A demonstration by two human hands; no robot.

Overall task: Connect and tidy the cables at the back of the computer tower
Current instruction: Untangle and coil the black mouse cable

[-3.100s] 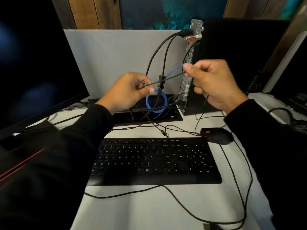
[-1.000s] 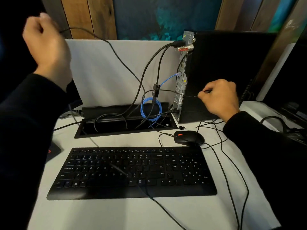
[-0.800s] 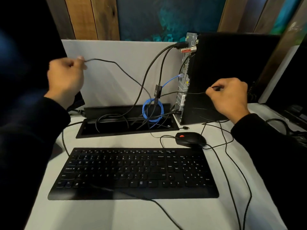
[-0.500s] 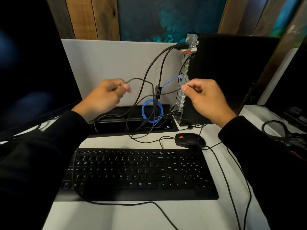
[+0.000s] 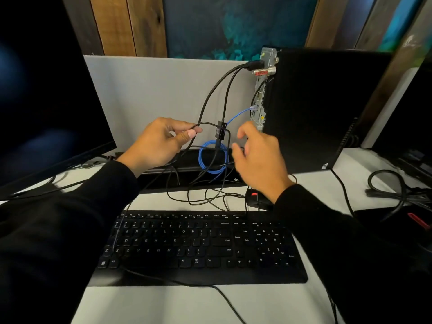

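Note:
The black computer tower [image 5: 315, 108] stands at the back right with its rear panel [image 5: 259, 99] facing left. Thick black cables [image 5: 217, 90] run from its top port down to a black strap [image 5: 221, 133] that bundles them. A blue network cable [image 5: 211, 157] is plugged into the panel and hangs in a coil. My left hand [image 5: 161, 143] pinches a thin black cable [image 5: 208, 123] between thumb and fingers, left of the strap. My right hand [image 5: 257, 160] hovers just right of the bundle, fingers loosely spread and blurred, holding nothing I can see.
A black keyboard [image 5: 201, 246] lies in front, its cable trailing toward me. A black mouse [image 5: 254, 198] sits partly under my right wrist. A black cable tray slot [image 5: 187, 174] runs behind the keyboard. A monitor [image 5: 46, 94] stands left; more cables [image 5: 388, 185] lie at the right.
My left hand came down from high on the left, bringing the thin cable to the bundle. My right hand let go of its cable and moved down left, now open.

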